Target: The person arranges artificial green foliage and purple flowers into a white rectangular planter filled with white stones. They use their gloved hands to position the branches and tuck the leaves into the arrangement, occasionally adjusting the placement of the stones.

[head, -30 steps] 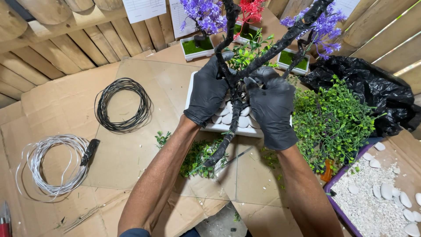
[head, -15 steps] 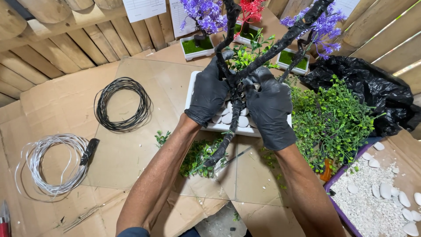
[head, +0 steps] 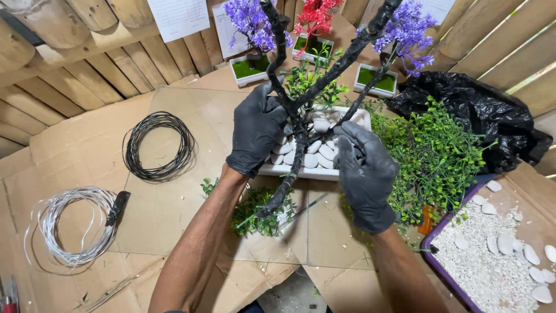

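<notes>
Black wrapped trunk [head: 298,152] rising from white tray [head: 324,173] of pebbles, between both gloved hands, left hand [head: 256,130] clasping trunk, right hand [head: 366,174] curled over tray's right side, black wire coil [head: 159,146] well left

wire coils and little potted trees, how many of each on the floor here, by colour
Black wire coil: 1
Silver wire coil: 1
Purple-flowered potted tree, one at the back left and one at the back right: 2
Red-flowered potted tree: 1
Total: 5
</notes>
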